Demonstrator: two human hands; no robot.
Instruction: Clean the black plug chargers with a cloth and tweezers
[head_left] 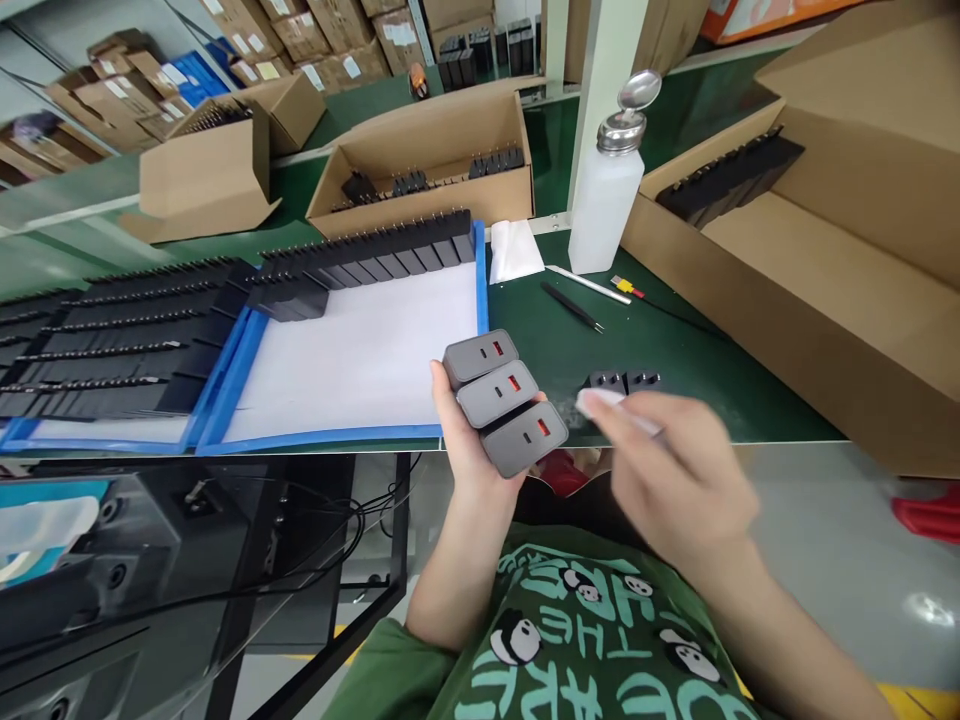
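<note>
My left hand (469, 445) holds three grey USB chargers (498, 394) side by side, with their port ends facing up. Each shows one dark port and one red port. To the right, my right hand (686, 475) pinches a small white wipe (600, 397) between thumb and finger, apart from the chargers; blur hides its exact shape. Just beyond that hand, black chargers (606, 382) with their pins up stand near the table's front edge, partly covered by my fingers.
A blue-rimmed tray (481, 290) holds rows of black chargers at left. Further back are a white pump bottle (606, 210), folded wipes (515, 250), black tweezers (571, 306), a white stick (589, 284) and a yellow-tipped cable (628, 287). Cardboard boxes stand behind and at right (750, 350).
</note>
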